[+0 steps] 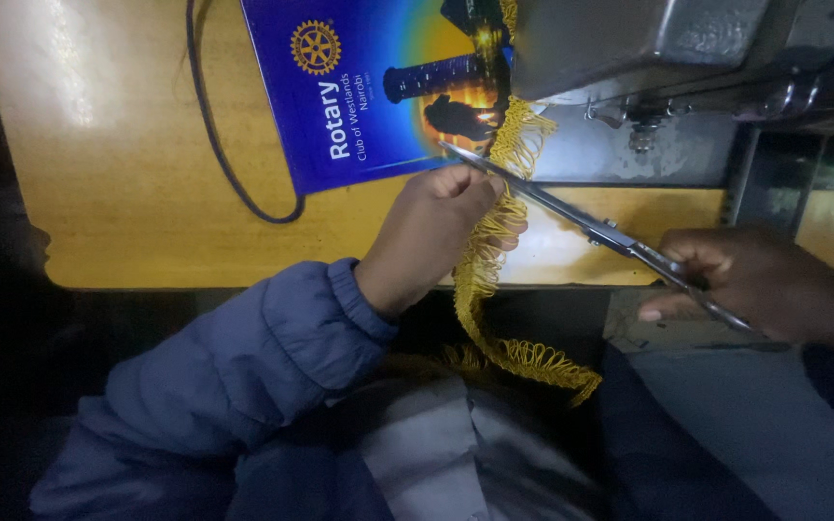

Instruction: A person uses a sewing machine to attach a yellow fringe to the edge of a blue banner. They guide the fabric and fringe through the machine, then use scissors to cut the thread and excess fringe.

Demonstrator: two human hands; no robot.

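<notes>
Left hand (433, 232) curled shut, pinching gold fringe (483, 280) just below the blue banner (359, 92). Right hand (760, 285) closed around scissors (591, 227) handles. Blades nearly closed, long axis diagonal, tips pointing up-left, touching fringe at the banner's lower edge. Fringe trails down toward my lap.

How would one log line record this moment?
left hand: holds gold fringe trim | right hand: holds steel scissors at trim | blue printed banner on wooden table

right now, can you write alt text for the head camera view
A left hand holds a gold looped fringe trim while the right hand closes long steel scissors on it, beside a blue printed banner on a yellow wooden table.
</notes>
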